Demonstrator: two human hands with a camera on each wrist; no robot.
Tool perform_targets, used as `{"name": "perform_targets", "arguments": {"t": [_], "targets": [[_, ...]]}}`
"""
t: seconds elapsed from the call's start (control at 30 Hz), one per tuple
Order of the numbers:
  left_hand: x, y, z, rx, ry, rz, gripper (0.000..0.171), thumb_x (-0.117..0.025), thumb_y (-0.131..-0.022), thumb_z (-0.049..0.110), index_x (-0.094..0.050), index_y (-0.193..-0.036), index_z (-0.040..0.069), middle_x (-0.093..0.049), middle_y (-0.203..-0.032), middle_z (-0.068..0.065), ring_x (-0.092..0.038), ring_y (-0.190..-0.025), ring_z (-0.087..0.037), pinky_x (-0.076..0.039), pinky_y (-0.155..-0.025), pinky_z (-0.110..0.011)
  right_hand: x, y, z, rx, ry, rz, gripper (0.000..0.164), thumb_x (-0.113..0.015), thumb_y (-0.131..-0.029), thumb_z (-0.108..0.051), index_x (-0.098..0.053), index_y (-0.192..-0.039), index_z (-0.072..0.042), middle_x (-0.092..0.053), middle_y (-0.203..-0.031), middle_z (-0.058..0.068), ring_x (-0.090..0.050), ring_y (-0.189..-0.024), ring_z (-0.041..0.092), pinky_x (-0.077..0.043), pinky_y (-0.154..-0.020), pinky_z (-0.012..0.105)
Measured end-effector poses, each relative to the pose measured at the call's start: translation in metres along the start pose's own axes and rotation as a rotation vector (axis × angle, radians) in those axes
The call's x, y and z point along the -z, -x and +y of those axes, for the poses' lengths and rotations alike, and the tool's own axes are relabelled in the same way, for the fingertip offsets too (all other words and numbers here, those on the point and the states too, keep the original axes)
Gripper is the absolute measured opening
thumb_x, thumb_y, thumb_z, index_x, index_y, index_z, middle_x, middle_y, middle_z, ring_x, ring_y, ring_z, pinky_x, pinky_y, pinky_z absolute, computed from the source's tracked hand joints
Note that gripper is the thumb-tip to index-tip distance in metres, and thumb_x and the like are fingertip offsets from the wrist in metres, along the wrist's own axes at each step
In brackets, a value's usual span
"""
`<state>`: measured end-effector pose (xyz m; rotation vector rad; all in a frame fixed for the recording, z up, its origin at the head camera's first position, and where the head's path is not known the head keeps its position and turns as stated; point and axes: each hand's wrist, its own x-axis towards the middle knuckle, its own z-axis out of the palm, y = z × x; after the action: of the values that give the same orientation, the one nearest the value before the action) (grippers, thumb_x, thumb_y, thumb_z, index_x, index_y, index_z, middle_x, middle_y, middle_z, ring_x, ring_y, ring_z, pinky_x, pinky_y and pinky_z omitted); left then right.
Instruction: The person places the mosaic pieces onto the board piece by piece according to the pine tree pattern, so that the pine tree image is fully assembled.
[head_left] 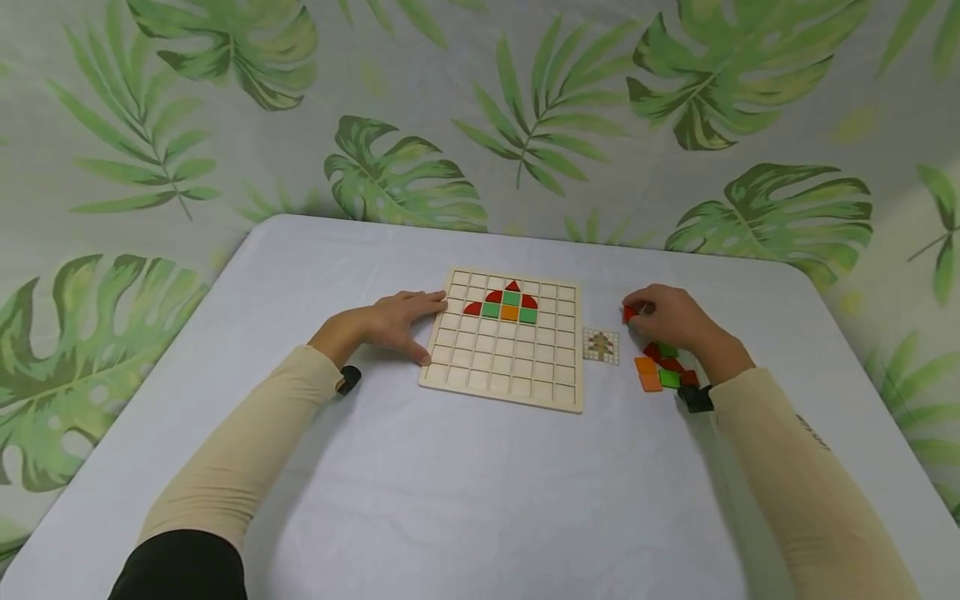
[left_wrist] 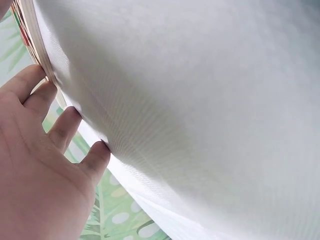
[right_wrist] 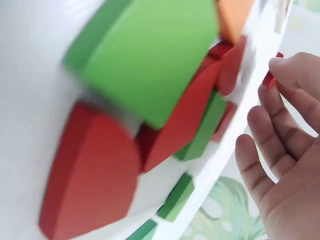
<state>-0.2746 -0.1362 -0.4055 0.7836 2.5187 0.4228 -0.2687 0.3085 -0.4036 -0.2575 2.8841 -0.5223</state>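
Note:
My left hand (head_left: 392, 322) rests with spread fingers at the left edge of a wooden grid board (head_left: 502, 392). In the left wrist view its fingers (left_wrist: 65, 129) touch the board's rim and the table. Red, green and orange tiles fill several squares in the board's upper middle, a red triangle (head_left: 512, 286) topmost. To the right of the board, my right hand (head_left: 671, 315) pinches a red tile (right_wrist: 269, 79) between thumb and finger. Its exact shape is mostly hidden. Beneath that hand lies a pile of loose tiles, among them a green one (right_wrist: 155, 60) and orange ones (head_left: 648, 375).
A small pattern card (head_left: 602, 346) with a tree-like figure lies against the board's right side. The white-covered table (head_left: 480, 500) stretches on all sides. Behind it hangs a leaf-printed cloth (head_left: 420, 83).

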Motion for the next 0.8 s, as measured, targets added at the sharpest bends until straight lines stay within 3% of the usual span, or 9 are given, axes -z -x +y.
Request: {"name": "perform_targets", "arguments": {"t": [0.17,0.47,0.8], "targets": [[0.001,0.0,0.0,0.003,0.01,-0.011,0.098,-0.08,-0.08,0.04,-0.026,-0.159,0.017,-0.011,-0.17,-0.001,-0.009,-0.156,-0.035,-0.017,-0.122,-0.061,0.002,0.0,-0.009,0.038,-0.014,0.037,0.037,-0.061,-0.094,-0.015,-0.064,-0.129,-0.003,-0.062,-0.124,0.022,-0.054,-0.104,0.034,-0.053,-0.089,0.048],[0.004,0.002,0.002,-0.005,0.006,-0.007,0.097,-0.079,-0.08,0.04,-0.027,-0.158,0.015,-0.012,-0.17,-0.002,-0.01,-0.156,-0.037,-0.017,-0.122,-0.062,0.001,-0.002,-0.043,0.225,-0.029,0.055,0.036,-0.063,-0.094,-0.011,-0.064,-0.128,0.003,-0.065,-0.119,0.022,-0.057,-0.103,0.035,-0.049,-0.088,0.049],[0.002,0.002,0.001,-0.006,0.008,-0.002,0.097,-0.079,-0.08,0.04,-0.027,-0.158,0.016,-0.012,-0.17,-0.001,-0.01,-0.156,-0.036,-0.017,-0.122,-0.062,-0.014,-0.018,-0.075,0.23,-0.048,0.01,0.039,-0.064,-0.094,-0.017,-0.065,-0.129,-0.001,-0.067,-0.117,0.017,-0.057,-0.104,0.031,-0.05,-0.088,0.046]]}}
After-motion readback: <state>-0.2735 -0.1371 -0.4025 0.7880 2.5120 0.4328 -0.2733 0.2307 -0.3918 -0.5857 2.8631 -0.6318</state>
